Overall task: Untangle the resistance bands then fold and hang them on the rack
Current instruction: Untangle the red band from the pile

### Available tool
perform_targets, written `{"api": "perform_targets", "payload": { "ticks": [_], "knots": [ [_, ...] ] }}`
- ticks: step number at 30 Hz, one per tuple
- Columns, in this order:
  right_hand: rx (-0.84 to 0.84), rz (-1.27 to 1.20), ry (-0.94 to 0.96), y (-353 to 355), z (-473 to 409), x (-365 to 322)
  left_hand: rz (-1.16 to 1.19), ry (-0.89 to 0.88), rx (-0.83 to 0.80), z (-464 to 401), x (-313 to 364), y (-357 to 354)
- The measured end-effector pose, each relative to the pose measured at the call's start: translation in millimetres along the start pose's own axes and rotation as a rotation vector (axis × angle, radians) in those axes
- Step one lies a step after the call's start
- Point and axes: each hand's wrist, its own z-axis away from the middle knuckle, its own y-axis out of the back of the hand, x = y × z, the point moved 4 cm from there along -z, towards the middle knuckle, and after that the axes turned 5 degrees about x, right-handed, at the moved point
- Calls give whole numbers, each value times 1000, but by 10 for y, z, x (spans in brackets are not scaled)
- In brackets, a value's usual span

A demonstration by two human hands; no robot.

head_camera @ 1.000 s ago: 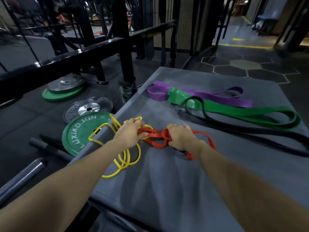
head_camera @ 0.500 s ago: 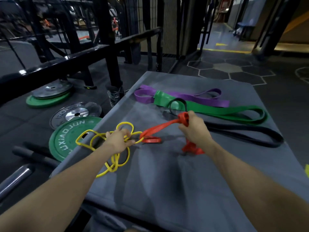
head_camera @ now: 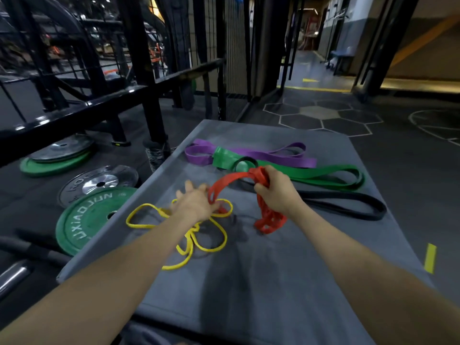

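Note:
A red band [head_camera: 270, 220] hangs bunched from my right hand [head_camera: 276, 190], which grips it above the grey mat [head_camera: 273, 282]. One red strand arcs left and down to my left hand [head_camera: 196, 202]. That hand is blurred, fingers spread, over the spot where the red strand meets the thin yellow band [head_camera: 199, 242]. The yellow band lies in loose loops on the mat's left side. Purple [head_camera: 273, 155], green [head_camera: 311, 174] and black [head_camera: 348, 202] bands lie overlapped at the mat's far end.
Green weight plates [head_camera: 84, 225] and silver ones [head_camera: 99, 180] lie on the floor left of the mat, with a barbell [head_camera: 12, 275] nearer me. A black steel rack [head_camera: 139, 90] stands at the back left. Hexagon-patterned floor stretches to the right.
My right hand has lifted the red band higher and further right, stretching a strand away from the yellow band. My left hand has opened its fingers over the tangle. The camera has tilted up.

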Motion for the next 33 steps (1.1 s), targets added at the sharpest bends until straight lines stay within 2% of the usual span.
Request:
{"api": "perform_targets", "payload": {
  "ticks": [3,5,8,11,14,17,19,23,27,33],
  "knots": [
    [14,-48,38,84,-13,-89,4,-28,171,50,69,212],
    [53,-75,31,151,-31,-89,240,-94,209,17,97,363],
    [115,-61,-19,253,-75,-33,672,-173,156,-18,154,610],
    [139,-63,-40,353,-64,-33,979,-188,18,49,234,745],
    [104,-60,-36,415,14,-50,925,-268,-142,230,276,769],
    [32,-37,-25,483,133,-61,919,-320,-192,399,225,783],
    [-16,-14,-23,542,225,-77,927,-315,-181,493,191,802],
    [-2,13,-1,670,383,-81,748,-356,-82,622,101,835],
    [7,73,-63,851,520,-59,822,-300,-40,743,68,964],
    [-52,214,-200,1021,761,110,985,-320,-13,904,217,1161]
  ]
}}
